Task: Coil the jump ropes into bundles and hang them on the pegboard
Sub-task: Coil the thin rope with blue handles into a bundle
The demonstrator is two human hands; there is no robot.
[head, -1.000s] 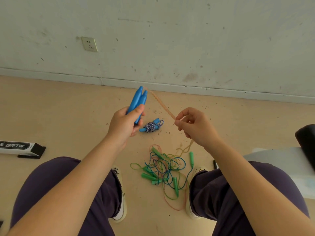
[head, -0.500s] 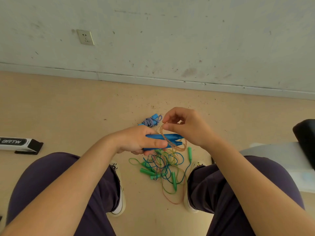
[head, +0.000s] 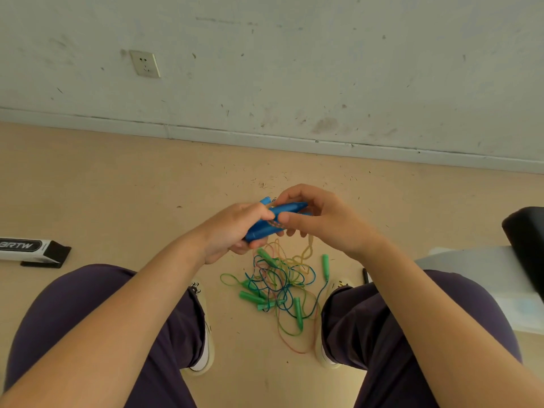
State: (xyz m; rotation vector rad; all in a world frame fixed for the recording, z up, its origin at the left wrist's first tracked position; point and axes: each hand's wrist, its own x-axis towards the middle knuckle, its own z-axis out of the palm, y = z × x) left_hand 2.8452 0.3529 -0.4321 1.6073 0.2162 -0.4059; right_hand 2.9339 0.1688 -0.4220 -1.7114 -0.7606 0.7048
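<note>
In the head view the left hand grips a pair of blue plastic jump-rope handles, held side by side and pointing right, well above the beige floor. The right hand curls its fingers over the far ends of the handles, hiding their tips; whether it pinches the thin orange-yellow cord trailing down beneath it cannot be told. Behind the hands a blue tip of another bundled rope peeks out – the rest is covered. Between the two shoes lies a tangle of green-handled ropes with thin coloured cords (individual ropes are hard to separate). A black-and-white box is cut off at the left edge.
</note>
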